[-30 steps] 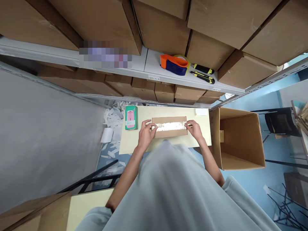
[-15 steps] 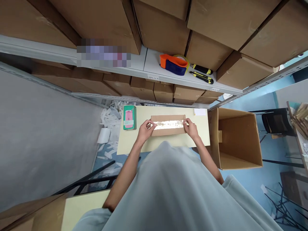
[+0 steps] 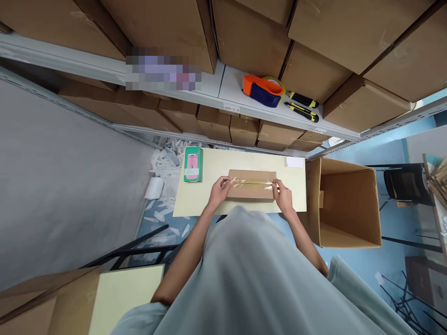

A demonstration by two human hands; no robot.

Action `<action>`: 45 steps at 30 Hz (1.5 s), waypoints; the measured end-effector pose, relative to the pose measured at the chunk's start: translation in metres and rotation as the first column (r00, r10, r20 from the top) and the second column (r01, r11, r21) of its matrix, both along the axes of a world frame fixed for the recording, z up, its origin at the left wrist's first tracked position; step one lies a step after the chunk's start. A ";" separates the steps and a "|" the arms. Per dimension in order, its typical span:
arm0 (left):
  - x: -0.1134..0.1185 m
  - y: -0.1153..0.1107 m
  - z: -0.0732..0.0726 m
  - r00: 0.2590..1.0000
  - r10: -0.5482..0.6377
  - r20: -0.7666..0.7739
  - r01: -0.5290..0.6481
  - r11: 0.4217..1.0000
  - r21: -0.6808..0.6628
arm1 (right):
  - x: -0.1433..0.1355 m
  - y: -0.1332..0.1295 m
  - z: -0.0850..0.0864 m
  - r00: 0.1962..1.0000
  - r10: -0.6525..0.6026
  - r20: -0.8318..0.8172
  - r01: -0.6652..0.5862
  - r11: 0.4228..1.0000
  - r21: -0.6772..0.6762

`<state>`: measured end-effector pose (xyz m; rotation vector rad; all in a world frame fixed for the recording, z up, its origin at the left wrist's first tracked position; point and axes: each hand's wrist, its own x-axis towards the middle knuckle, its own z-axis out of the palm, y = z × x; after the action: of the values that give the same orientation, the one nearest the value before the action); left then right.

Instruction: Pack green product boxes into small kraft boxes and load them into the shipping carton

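Glare on the tape [image 3: 252, 183] is thin streaks, was solid white: 1 strip along 1 carton [image 3: 249, 194], on the tabletop [image 3: 195, 201]. Left hand [image 3: 218, 191] at carton's left end, right hand [image 3: 284, 197] at right; can't tell if either grip clamps. 1 green box [image 3: 193, 164] left of carton, 2 cutters [image 3: 305, 100] beyond.

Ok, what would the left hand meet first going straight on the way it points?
The left hand would probably meet the taped cardboard box, directly ahead of it; exact contact is unclear.
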<state>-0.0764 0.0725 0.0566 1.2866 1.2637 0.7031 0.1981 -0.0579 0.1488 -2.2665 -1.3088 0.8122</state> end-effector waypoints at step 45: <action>0.151 0.190 0.207 0.998 0.069 -0.011 -0.040 0.689 0.723 | 0.019 0.355 0.162 0.796 0.236 0.557 -0.287 0.958 0.004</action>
<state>0.0750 0.2621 0.2631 1.9119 1.0773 1.3170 0.2173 0.2968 0.3109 -2.3679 -1.9049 0.1473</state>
